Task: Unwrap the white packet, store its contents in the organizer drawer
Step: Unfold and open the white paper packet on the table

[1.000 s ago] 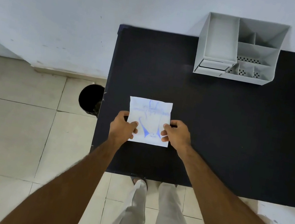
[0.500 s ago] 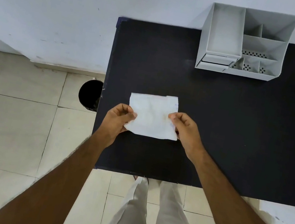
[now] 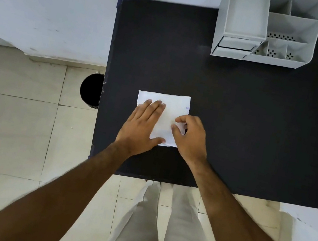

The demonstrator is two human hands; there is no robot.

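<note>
Head view: I see the packet (image 3: 169, 109) still wrapped near the counter's (image 3: 259, 127) front edge, left hand (image 3: 142, 125) flat on it, right hand (image 3: 190, 135) pinching its edge; the organizer (image 3: 259, 53) drawer (image 3: 233, 47) untouched.

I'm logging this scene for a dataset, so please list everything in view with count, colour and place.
white packet: 1, white with faint blue print, flat on the table's near left part
organizer: 1, grey, far end of table; drawer at its front left
table: 1, black, centre
bin: 1, black, on the floor left of table
floor: pale tiles
left hand: flat on packet
right hand: pinching packet's right edge
</note>
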